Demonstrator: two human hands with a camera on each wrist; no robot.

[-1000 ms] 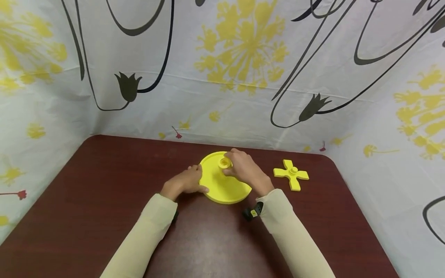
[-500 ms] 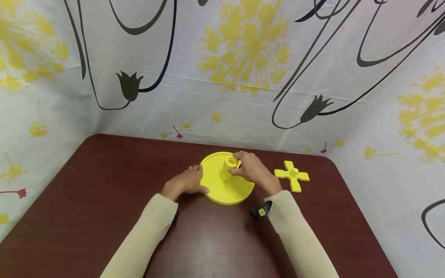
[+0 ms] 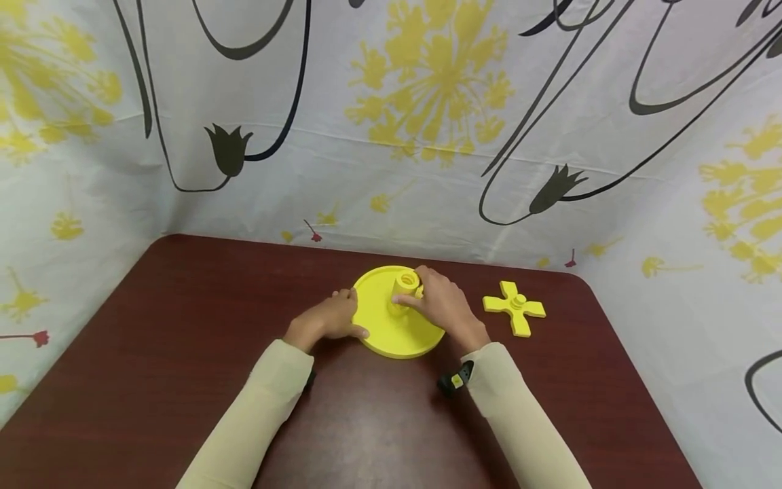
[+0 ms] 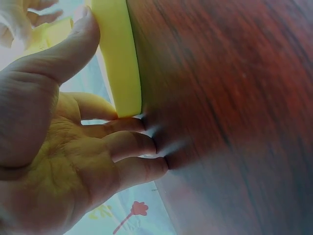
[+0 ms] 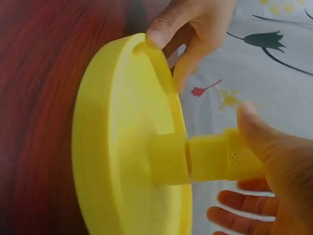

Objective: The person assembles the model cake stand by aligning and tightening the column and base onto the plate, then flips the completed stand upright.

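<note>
A round yellow disc (image 3: 381,333) with a raised rim lies on the table. My left hand (image 3: 330,317) grips its left edge, with the thumb (image 4: 80,41) against the rim and the other fingertips touching the tabletop. From the disc's middle rises a short round post (image 5: 168,159). A yellow cylindrical piece (image 5: 210,156) stands on that post, hollow at its top and marked "35" on the side. My right hand (image 3: 442,299) holds the piece from the right between thumb and index finger; the remaining fingers (image 5: 239,220) are spread. Part of the piece is hidden behind the thumb.
A yellow four-armed cross (image 3: 514,308) with a small knob at its centre lies right of the disc. The dark red-brown table (image 3: 183,339) is bordered by a white cloth (image 3: 342,190) printed with flowers behind and on both sides.
My right hand first drew slightly rightward from around the cylindrical piece's top, then came back with its thumb across the near side. My left hand stays on the disc's edge.
</note>
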